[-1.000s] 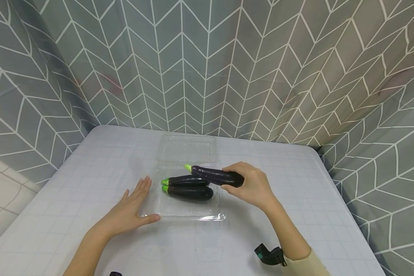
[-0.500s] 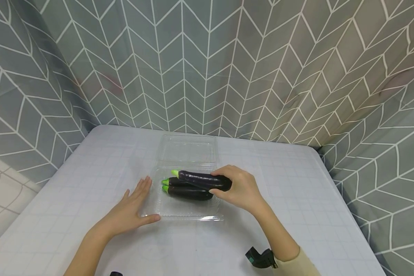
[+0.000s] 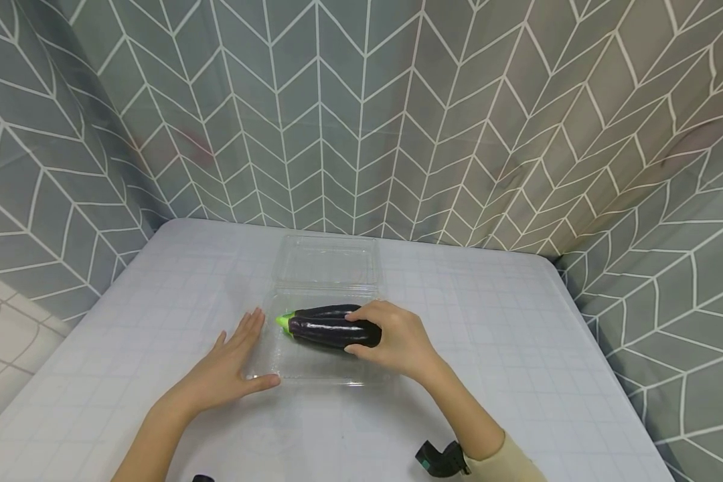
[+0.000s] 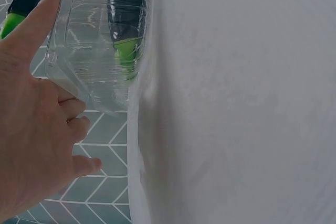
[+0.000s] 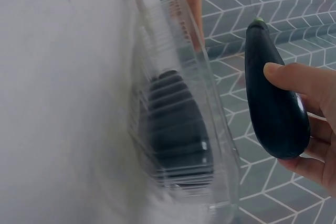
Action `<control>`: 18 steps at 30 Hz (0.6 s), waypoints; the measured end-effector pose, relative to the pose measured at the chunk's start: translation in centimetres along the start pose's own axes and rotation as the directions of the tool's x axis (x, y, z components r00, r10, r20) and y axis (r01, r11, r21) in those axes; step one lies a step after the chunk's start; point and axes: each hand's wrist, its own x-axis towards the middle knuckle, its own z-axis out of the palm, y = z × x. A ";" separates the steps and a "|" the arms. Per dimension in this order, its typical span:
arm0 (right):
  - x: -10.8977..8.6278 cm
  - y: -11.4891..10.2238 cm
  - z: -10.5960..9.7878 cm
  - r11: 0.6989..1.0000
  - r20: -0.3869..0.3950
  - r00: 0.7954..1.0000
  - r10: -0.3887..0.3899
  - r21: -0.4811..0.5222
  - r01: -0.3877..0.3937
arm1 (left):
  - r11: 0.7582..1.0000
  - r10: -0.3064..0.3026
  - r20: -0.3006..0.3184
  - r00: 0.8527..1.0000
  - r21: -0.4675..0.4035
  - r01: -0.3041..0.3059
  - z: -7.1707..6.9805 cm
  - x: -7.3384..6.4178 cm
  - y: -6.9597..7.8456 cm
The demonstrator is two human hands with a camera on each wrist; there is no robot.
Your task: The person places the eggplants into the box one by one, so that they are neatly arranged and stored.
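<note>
In the head view my right hand (image 3: 397, 335) grips the thick end of a dark purple eggplant (image 3: 331, 331) between thumb and fingers. Its green stem points left. Beneath it, two more eggplants lie side by side in a clear plastic clamshell container (image 3: 313, 369); the far eggplant (image 3: 322, 311) shows behind the held one, and the near one is mostly covered. The right wrist view has the held eggplant (image 5: 273, 98) raised above the container wall, with an eggplant (image 5: 178, 129) visible through the plastic. My left hand (image 3: 235, 368) lies with straight fingers along the container's left edge.
The container's clear lid (image 3: 331, 262) is folded back flat toward the far side. A white-covered table (image 3: 518, 348) lies beneath everything, with a grey herringbone curtain (image 3: 361, 120) behind it. A black device (image 3: 442, 460) is strapped at my right wrist.
My right hand has moved left and toward me with the eggplant, from the container's right side to over the two lying eggplants. My left hand has stayed still.
</note>
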 end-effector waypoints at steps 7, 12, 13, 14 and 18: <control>-0.1 0.0 1.2 1.000 0.022 0.999 -0.027 -0.010 0.027 | 1.000 0.000 0.002 1.000 0.002 0.000 0.0 0.0 -0.1; -0.3 0.0 1.8 0.999 0.045 0.998 -0.037 -0.010 0.038 | 1.000 0.001 -0.001 1.000 0.007 -0.001 0.1 0.1 0.0; -0.3 0.0 1.9 0.999 0.052 0.998 -0.037 -0.010 0.038 | 1.000 0.000 -0.001 1.000 0.008 0.000 0.1 0.1 0.0; -0.3 0.0 2.0 0.999 0.060 0.998 -0.036 -0.012 0.037 | 1.000 -0.001 -0.001 1.000 0.009 0.001 0.1 0.1 0.0; -0.4 -0.1 2.2 0.999 0.100 0.995 -0.023 -0.028 0.026 | 1.000 -0.009 0.001 1.000 0.011 0.009 0.1 0.1 0.0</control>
